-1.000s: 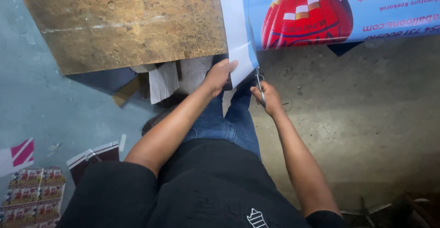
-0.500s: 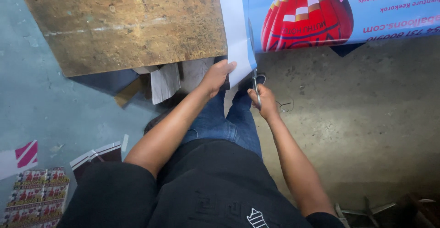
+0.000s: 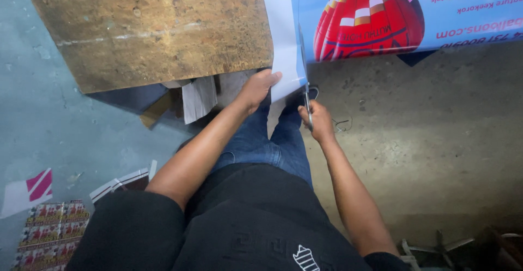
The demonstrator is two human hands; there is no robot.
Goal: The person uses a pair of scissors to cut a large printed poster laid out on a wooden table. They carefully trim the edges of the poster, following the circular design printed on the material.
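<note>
Left hand (image 3: 256,90) still pinching white banner margin (image 3: 283,37); right hand (image 3: 318,121) clamped on metal scissors (image 3: 306,94), blades slightly further up edge of blue printed banner (image 3: 436,9).

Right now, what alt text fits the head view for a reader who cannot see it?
A person's right hand works scissors along the white margin of a printed banner showing a red balloon, while the left hand holds the white strip beside a worn wooden board.

1. The left hand (image 3: 257,88) grips the white margin strip (image 3: 283,42) of a printed banner (image 3: 403,15) hanging off a worn wooden table (image 3: 147,31);
2. The right hand (image 3: 317,121) holds scissors (image 3: 306,94) at the strip's edge;
3. Printed sheets (image 3: 49,230) lie on the concrete floor (image 3: 436,140).
</note>
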